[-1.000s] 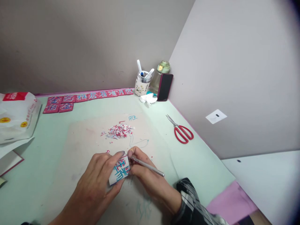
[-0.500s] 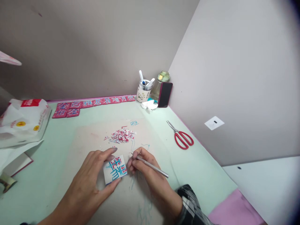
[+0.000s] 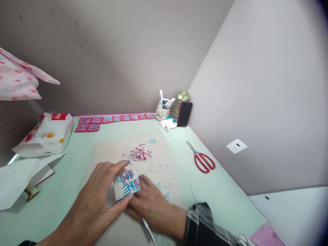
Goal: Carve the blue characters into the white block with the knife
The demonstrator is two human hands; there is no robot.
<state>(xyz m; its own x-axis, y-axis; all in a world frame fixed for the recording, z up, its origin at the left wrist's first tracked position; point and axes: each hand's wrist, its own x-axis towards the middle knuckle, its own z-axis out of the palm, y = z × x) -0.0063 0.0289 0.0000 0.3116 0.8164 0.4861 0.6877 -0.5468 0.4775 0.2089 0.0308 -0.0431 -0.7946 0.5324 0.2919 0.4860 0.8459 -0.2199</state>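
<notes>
My left hand (image 3: 93, 201) grips a small white square block (image 3: 127, 184) between thumb and fingers, holding it by its edges above a beige sheet (image 3: 102, 150). Blue strokes of a character cover the block's face, with red showing where the surface is cut away. Turned over beside the block's lower right, my right hand (image 3: 155, 205) is closed on a slim silver craft knife (image 3: 148, 229). The knife's shaft sticks out below the hand, toward me; its tip is hidden. Beyond the block lies a heap of red and white shavings (image 3: 141, 153).
Red tiles with blue characters (image 3: 120, 118) line the wall. A pen jar (image 3: 163, 111), bottle (image 3: 176, 107), phone (image 3: 185, 114) and crumpled tissue (image 3: 168, 123) stand in the corner. Red-handled scissors (image 3: 204, 161) lie to the right, a tissue pack (image 3: 52, 135) to the left.
My right hand has turned over and moved down to the left, so the craft knife now points toward me. The left hand still holds the block. The view has shifted left and up.
</notes>
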